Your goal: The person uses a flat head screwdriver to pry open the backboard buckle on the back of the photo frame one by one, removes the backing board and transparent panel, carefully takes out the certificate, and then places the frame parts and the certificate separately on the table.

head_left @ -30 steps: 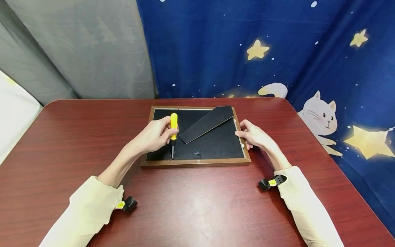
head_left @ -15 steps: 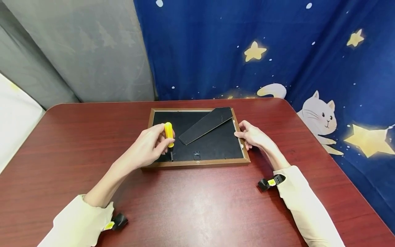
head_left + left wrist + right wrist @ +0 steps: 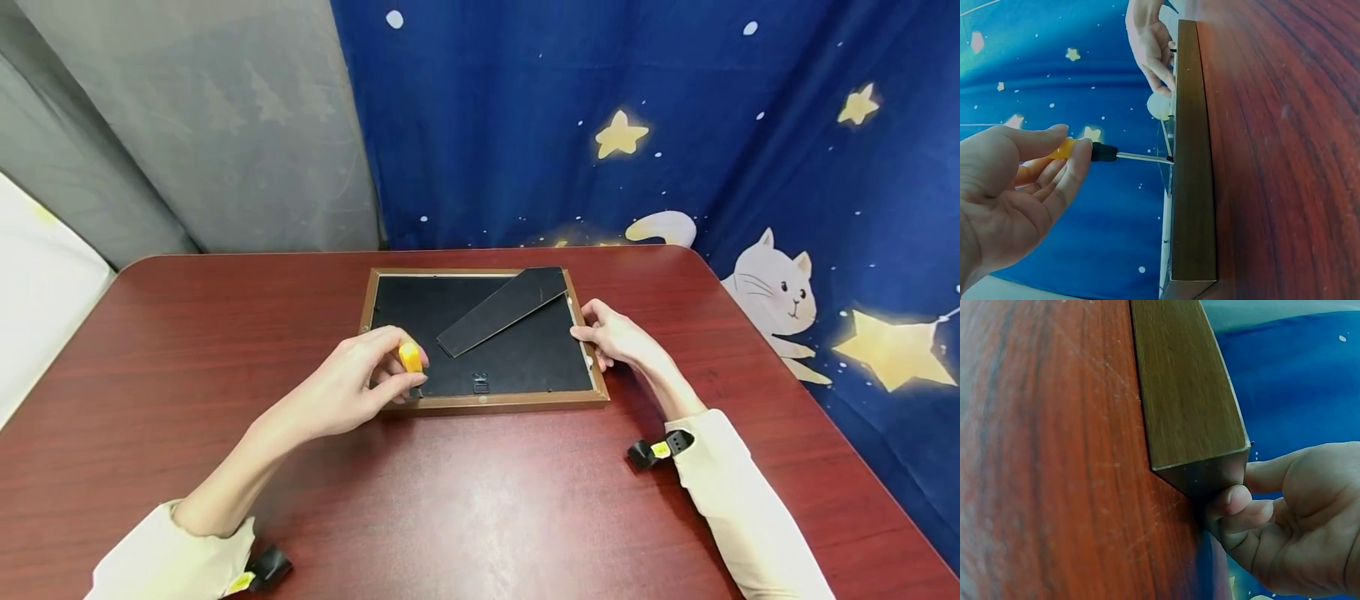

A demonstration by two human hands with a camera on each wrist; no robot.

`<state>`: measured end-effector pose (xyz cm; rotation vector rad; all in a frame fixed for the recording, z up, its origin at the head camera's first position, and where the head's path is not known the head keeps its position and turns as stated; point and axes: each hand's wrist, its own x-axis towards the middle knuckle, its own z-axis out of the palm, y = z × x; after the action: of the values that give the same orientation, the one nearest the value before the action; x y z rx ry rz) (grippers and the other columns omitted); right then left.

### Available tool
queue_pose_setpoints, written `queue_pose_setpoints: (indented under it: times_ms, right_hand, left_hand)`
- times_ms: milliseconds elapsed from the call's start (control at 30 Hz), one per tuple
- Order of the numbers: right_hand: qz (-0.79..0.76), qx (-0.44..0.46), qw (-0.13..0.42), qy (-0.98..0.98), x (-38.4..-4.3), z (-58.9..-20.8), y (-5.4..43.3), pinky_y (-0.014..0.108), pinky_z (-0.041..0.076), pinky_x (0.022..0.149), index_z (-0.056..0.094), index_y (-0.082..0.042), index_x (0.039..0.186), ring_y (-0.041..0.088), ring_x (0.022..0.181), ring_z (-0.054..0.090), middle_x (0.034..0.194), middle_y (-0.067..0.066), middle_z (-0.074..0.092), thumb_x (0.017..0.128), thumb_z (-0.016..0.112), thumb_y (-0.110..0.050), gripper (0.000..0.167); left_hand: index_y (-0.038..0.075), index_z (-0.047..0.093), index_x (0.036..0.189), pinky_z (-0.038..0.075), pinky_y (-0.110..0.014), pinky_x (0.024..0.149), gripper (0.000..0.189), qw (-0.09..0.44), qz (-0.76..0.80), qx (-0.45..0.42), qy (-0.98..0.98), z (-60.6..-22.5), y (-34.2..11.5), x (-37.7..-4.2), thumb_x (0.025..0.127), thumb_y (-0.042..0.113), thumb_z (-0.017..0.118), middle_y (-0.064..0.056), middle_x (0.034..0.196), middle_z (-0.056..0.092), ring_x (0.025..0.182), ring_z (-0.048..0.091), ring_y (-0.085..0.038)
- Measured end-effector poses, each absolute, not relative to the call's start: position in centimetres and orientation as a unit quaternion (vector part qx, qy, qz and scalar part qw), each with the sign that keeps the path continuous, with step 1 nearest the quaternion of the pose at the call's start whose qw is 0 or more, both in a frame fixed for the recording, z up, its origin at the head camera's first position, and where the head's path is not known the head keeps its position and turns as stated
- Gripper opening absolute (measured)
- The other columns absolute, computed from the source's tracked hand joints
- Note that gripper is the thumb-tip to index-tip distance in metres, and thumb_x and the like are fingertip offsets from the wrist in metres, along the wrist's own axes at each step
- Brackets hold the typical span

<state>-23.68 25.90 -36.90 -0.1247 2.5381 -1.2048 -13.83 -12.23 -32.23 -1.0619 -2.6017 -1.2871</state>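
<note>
A picture frame (image 3: 517, 402) with a brown wooden rim lies face down on the table. Its black backing board (image 3: 442, 296) carries a slanted black easel leg (image 3: 506, 312) and a small metal hanger (image 3: 481, 383). My left hand (image 3: 348, 383) pinches a screwdriver (image 3: 1141, 156) by its yellow handle between thumb and fingers. In the left wrist view the screwdriver's dark tip is right at the rim's inner edge, where a small dark piece shows. My right hand (image 3: 618, 335) grips the frame's right side, thumb on top and fingers curled against the outer face.
The reddish-brown table (image 3: 480, 500) extends around the frame on every side. Behind it hang a grey curtain (image 3: 247, 125) and a blue curtain (image 3: 495, 125) with stars and a cat. Black wrist cameras sit at both sleeve cuffs.
The left hand has lowered toward the front of the frame, tipping the screwdriver's handle toward me. My right hand keeps its grip on the right side. The frame has stayed in place.
</note>
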Motion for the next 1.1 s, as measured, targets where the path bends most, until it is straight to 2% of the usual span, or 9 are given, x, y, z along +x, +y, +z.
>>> queue_pose_setpoints:
  times_ms: [267,433,667,800,967,1100]
  right_hand:
    - [-0.418,-0.045,0.164,0.893,-23.7,-37.0,25.8,0.024,0.040,0.042,0.040,0.003,0.126,0.013,0.038,0.050,0.066,0.007,0.051,0.104,0.057,-0.015,0.034]
    - [-0.412,-0.045,0.163,0.895,-23.7,-37.1,26.0,0.025,0.041,0.041,0.040,0.003,0.128,0.015,0.039,0.051,0.066,0.007,0.052,0.104,0.058,-0.016,0.036]
    - [-0.419,-0.046,0.170,0.891,-23.8,-36.9,25.9,0.024,0.041,0.041,0.040,0.004,0.127,0.013,0.038,0.051,0.066,0.008,0.052,0.104,0.057,-0.015,0.035]
    - [-0.424,-0.048,0.172,0.888,-23.8,-36.8,25.9,0.023,0.040,0.041,0.040,0.004,0.126,0.013,0.038,0.051,0.065,0.008,0.052,0.104,0.057,-0.015,0.034]
    - [-0.426,-0.051,0.175,0.886,-23.7,-36.8,26.1,0.024,0.041,0.041,0.041,0.004,0.125,0.014,0.039,0.051,0.064,0.008,0.053,0.104,0.057,-0.014,0.033]
    - [-0.425,-0.058,0.174,0.887,-23.7,-36.9,26.2,0.024,0.042,0.041,0.041,0.004,0.126,0.014,0.039,0.052,0.063,0.008,0.054,0.103,0.058,-0.015,0.034]
  left_hand:
    - [0.011,0.060,0.096,0.057,-0.026,0.060,0.022,0.014,-0.432,-0.337,-0.836,-32.3,-12.3,-13.9,0.088,-0.002,0.076,0.002,0.091,0.062,0.068,0.064,-0.007]
    - [0.006,0.062,0.101,0.057,-0.026,0.061,0.014,0.022,-0.444,-0.311,-0.840,-32.6,-12.1,-14.4,0.092,0.002,0.072,-0.001,0.089,0.061,0.065,0.063,-0.009]
    - [0.000,0.062,0.110,0.059,-0.032,0.063,0.013,0.023,-0.494,-0.253,-0.831,-32.5,-12.6,-15.3,0.097,0.004,0.066,-0.010,0.087,0.065,0.064,0.064,-0.016]
    - [0.001,0.060,0.111,0.058,-0.030,0.062,0.015,0.031,-0.514,-0.212,-0.831,-32.2,-13.3,-16.1,0.101,0.012,0.063,-0.012,0.084,0.067,0.064,0.062,-0.020]
    - [0.002,0.057,0.105,0.050,-0.026,0.056,0.025,0.026,-0.475,-0.146,-0.868,-32.4,-14.5,-17.2,0.103,0.027,0.060,-0.011,0.072,0.061,0.063,0.058,-0.021]
    - [0.001,0.058,0.104,0.044,-0.027,0.057,0.035,0.007,-0.429,-0.111,-0.896,-33.1,-15.7,-18.1,0.103,0.035,0.059,-0.007,0.075,0.057,0.066,0.054,-0.021]
